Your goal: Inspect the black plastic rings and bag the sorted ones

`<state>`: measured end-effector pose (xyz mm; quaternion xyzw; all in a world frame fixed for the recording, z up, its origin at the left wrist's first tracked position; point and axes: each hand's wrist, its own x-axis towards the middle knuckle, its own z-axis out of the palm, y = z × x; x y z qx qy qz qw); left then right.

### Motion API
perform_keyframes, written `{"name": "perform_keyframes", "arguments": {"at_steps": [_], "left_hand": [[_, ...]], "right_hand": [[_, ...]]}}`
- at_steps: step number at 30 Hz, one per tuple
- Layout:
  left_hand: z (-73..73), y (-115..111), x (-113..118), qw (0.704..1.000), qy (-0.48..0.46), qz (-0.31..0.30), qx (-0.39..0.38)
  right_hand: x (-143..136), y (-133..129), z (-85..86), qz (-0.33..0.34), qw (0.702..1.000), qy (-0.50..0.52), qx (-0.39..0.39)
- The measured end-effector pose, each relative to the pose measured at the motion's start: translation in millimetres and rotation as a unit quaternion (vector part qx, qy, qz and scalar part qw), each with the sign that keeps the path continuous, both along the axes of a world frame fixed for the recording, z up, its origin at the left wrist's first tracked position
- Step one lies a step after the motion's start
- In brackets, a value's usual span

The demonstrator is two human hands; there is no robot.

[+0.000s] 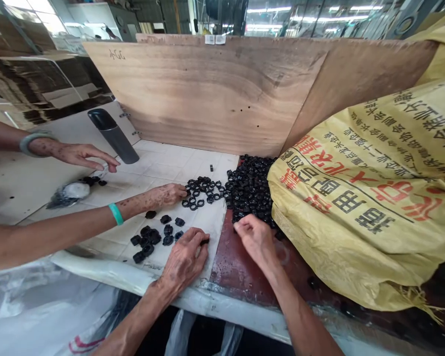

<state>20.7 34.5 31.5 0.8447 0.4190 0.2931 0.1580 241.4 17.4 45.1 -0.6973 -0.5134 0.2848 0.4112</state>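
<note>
My left hand (185,259) rests near the table's front edge, its fingers curled round a small black part (204,242) that shows at the fingertips. Beside it lies a loose group of black caps (147,240). Further right, my right hand (255,236) is over the dark red surface with thumb and fingers pinched together, at the near edge of a big pile of black parts (250,185). Whatever its fingertips hold is too small to make out. Several thin black rings (200,190) lie on the white surface left of the pile.
Another person's hands reach in from the left, one (166,194) at the rings, one (83,154) near a dark bottle (114,136). A plastic bag (72,192) lies below that bottle. A yellow sack (356,198) fills the right. A wooden board (215,94) stands behind.
</note>
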Motion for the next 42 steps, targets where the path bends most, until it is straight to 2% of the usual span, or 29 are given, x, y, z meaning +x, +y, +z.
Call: {"name": "perform_keyframes", "arguments": {"at_steps": [2, 5, 7, 9, 12, 16, 19, 23, 29, 33, 36, 39, 42], "left_hand": [[3.2, 0, -5, 0.992, 0.095, 0.062, 0.051], [5.8, -3, 3, 0.979, 0.139, 0.118, 0.087], [4.4, -4, 21, 0.989, 0.090, 0.101, 0.064], [-0.6, -4, 43, 0.998, 0.021, 0.061, 0.004], [-12.7, 3, 69, 0.997, -0.039, 0.026, -0.054], [-23.0, 12, 74, 0.991, -0.072, 0.013, -0.108], [-20.0, 17, 71, 0.980, -0.101, 0.049, -0.164], [-13.1, 23, 79, 0.984, -0.089, 0.088, -0.130], [-20.4, 26, 87, 0.995, -0.038, 0.032, -0.091], [-21.5, 24, 86, 0.992, -0.068, 0.044, -0.097], [-18.3, 32, 89, 0.985, -0.107, 0.078, -0.113], [-16.8, 48, 94, 0.987, -0.093, 0.066, -0.112], [-17.7, 62, 93, 0.991, -0.056, 0.018, -0.118]], "right_hand": [[21, 5, -0.2, -0.033, 0.996, -0.080, -0.007], [36, 8, -3.4, 0.023, 0.987, -0.154, -0.028], [35, 7, -5.6, 0.084, 0.976, -0.199, -0.019], [29, 5, -7.1, 0.124, 0.963, -0.240, -0.004], [18, 2, -7.9, 0.139, 0.951, -0.276, 0.000], [5, 0, -8.1, 0.151, 0.928, -0.340, 0.002], [0, -1, -7.2, 0.159, 0.913, -0.376, -0.014], [9, 0, -5.9, 0.101, 0.926, -0.364, -0.025], [29, 7, -10.1, 0.077, 0.966, -0.248, 0.003], [32, 10, -11.3, 0.053, 0.985, -0.161, 0.019], [30, 9, -6.6, 0.051, 0.984, -0.168, 0.007], [23, 5, 0.5, 0.084, 0.983, -0.165, 0.002], [12, 1, 0.7, 0.191, 0.969, -0.159, 0.011]]}}
